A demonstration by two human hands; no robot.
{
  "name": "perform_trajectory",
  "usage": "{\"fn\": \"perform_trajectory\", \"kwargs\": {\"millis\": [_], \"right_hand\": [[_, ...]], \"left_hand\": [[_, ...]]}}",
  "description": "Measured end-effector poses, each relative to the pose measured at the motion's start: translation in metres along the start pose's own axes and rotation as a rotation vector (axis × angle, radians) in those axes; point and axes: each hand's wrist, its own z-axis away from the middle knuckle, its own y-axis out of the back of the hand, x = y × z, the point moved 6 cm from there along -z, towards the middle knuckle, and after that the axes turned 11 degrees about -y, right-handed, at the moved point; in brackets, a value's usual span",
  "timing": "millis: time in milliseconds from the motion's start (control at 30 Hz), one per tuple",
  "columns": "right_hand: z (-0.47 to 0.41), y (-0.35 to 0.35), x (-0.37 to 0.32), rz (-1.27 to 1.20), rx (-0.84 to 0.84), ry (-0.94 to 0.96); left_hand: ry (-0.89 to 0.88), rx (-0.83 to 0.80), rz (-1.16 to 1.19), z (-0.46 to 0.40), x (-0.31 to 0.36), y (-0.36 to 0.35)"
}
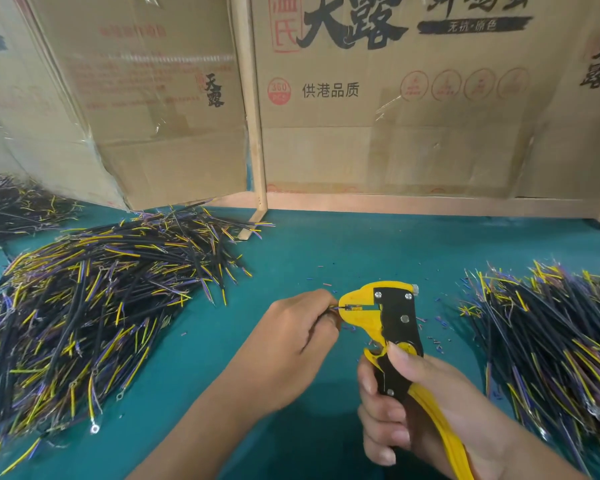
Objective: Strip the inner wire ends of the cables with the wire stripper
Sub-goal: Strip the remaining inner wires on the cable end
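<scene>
While gripped upright in right hand (420,407), yellow wire stripper (392,317) noses left, jaws biting cable end (336,308) pinched by left hand (302,327), cable piles either side.

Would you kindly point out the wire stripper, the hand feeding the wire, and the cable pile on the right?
wire stripper (397,315): head view, on its black pivot plate.
left hand (291,337): head view, on its back.
right cable pile (551,341): head view, on its middle.
</scene>
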Motion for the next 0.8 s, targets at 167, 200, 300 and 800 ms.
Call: {"fn": "perform_trajectory", "kwargs": {"millis": [167,200,300,800], "right_hand": [[-0.0004,0.0013,0.0003,-0.001,-0.008,0.004],[-0.0002,0.0020,0.0000,-0.006,-0.008,0.007],[0.0003,0.0035,-0.0010,-0.013,-0.003,0.010],[0.0011,0.0061,0.0013,-0.014,0.090,-0.005]], "left_hand": [[-0.001,0.012,-0.026,0.0010,-0.0020,0.0007],[0.009,0.021,-0.032,0.0009,-0.0034,0.0017],[0.018,0.036,-0.039,0.0007,-0.0049,0.0041],[-0.024,0.007,-0.113,0.0011,0.0016,-0.0003]]}}
